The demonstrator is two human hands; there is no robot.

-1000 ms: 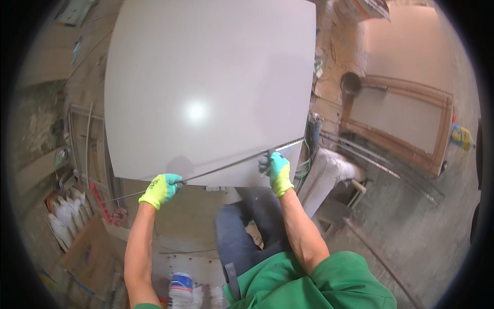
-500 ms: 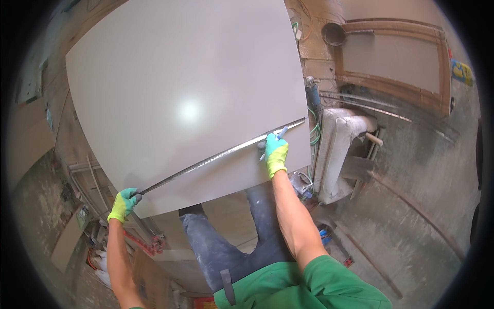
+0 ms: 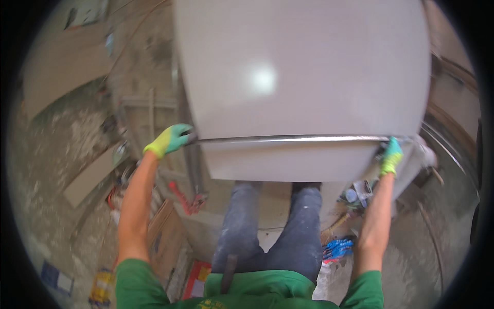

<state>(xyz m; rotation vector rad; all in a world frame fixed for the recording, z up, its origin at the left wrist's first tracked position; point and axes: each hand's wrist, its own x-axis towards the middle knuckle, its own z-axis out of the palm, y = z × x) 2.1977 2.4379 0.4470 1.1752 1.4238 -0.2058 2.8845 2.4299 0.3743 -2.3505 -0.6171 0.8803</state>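
Note:
A large pale grey panel (image 3: 309, 67) lies in front of me, with its near edge just beyond my legs. Across it, near that edge, runs a long metal ruler (image 3: 288, 139), now almost level from left to right. My left hand (image 3: 172, 139), in a green and yellow glove, is closed on the ruler's left end, just past the panel's left edge. My right hand (image 3: 392, 156), gloved alike, is closed at the ruler's right end. Blur hides its fingertips and the blue marker pen seen in them earlier; a dark patch shows beside them.
Under the panel's left side is a metal frame with a red clamp-like part (image 3: 188, 198). Blue gloves or cloth (image 3: 338, 249) lie low on the right. A brown board (image 3: 167, 237) leans by my left leg. Long metal strips (image 3: 445, 147) lie at right.
My view has swung, so the panel and ruler appear further right and the ruler looks level instead of slanting. My right hand has slid outward along the ruler toward its right end.

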